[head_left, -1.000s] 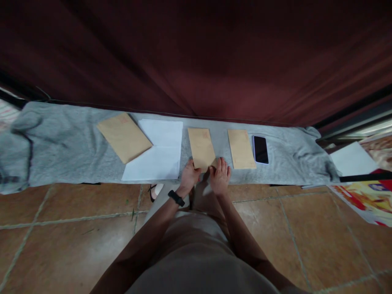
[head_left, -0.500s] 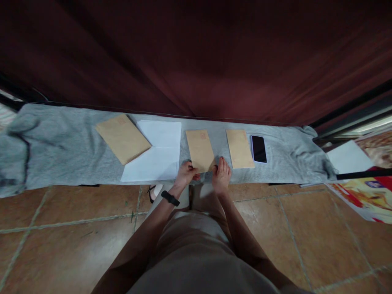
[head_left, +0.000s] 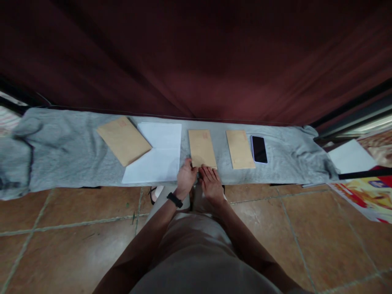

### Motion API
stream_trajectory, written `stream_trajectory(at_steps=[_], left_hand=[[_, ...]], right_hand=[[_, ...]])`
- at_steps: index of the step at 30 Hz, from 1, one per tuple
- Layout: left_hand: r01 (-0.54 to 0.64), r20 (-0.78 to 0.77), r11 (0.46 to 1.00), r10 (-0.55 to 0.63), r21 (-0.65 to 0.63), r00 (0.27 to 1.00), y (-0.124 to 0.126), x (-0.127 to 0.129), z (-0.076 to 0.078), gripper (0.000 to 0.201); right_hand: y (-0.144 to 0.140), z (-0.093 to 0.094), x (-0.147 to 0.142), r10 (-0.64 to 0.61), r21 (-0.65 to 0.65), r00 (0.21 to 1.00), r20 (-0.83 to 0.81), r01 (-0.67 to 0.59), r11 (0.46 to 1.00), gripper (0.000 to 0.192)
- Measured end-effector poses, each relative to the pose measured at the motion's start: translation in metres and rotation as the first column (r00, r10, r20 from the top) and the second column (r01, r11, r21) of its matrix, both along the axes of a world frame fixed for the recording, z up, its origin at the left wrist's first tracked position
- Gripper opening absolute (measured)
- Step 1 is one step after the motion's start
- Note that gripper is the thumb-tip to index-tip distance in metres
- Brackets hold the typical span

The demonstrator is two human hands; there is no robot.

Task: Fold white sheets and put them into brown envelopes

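Head view shows me both hands at the near short edge of the middle brown envelope [head_left: 202, 148], which lies flat on the grey cloth [head_left: 61, 151] covering the table. My left hand [head_left: 186, 178] sits at the near-left corner with its fingers curled over the edge; whether they pinch the paper or only press on it I cannot tell. My right hand [head_left: 210, 183] lies flat and relaxed, fingers loosely together, tips touching the near edge.

Taking the middle envelope as landmark: a second brown envelope [head_left: 240, 149] lies just to its right, a dark phone [head_left: 259, 149] beyond that, white sheets [head_left: 157, 153] just to its left, and a larger brown envelope [head_left: 123, 140] farther left, overlapping the sheets.

I judge the envelope light, thin and bendable, apt to slide on the cloth rather than lift cleanly; the near corners look the best place to take hold, thumb under and fingers above. Its long axis runs away from me toward the dark red curtain [head_left: 196, 57], a faint reddish mark at the far end.
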State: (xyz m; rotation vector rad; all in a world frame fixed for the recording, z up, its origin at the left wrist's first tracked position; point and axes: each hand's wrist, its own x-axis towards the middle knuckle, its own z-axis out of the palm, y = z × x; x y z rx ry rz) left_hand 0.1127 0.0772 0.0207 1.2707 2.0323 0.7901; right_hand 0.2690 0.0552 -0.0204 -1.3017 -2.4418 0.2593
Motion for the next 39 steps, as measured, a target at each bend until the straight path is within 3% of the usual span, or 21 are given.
stream_trajectory(at_steps=[4, 8, 11, 22, 39], left_hand=[[0.190, -0.316, 0.980, -0.161, 0.064, 0.935, -0.012, 0.005, -0.002, 0.027], [0.512, -0.399, 0.849, -0.429, 0.127, 0.810, -0.025, 0.012, -0.011, 0.036], [0.604, -0.451, 0.783, -0.489, 0.149, 0.746, -0.035, 0.013, -0.017, 0.047], [0.707, -0.657, 0.707, -0.522, 0.024, 0.544, -0.047, -0.001, -0.024, 0.076], [0.689, -0.648, 0.724, -0.532, -0.015, 0.545, -0.050, -0.011, -0.023, 0.075]], right_hand=[[0.001, 0.000, 0.000, 0.000, 0.002, 1.000, -0.008, 0.000, 1.000, 0.053], [0.001, -0.002, 0.000, -0.011, -0.005, 1.000, 0.002, 0.011, 1.000, 0.051], [0.000, -0.004, 0.003, -0.016, -0.004, 1.000, 0.010, 0.016, 1.000, 0.053], [0.003, -0.004, 0.016, -0.059, 0.003, 0.998, 0.023, 0.059, 0.998, 0.050], [0.009, -0.004, 0.042, -0.157, 0.032, 0.988, -0.005, 0.157, 0.987, 0.051]])
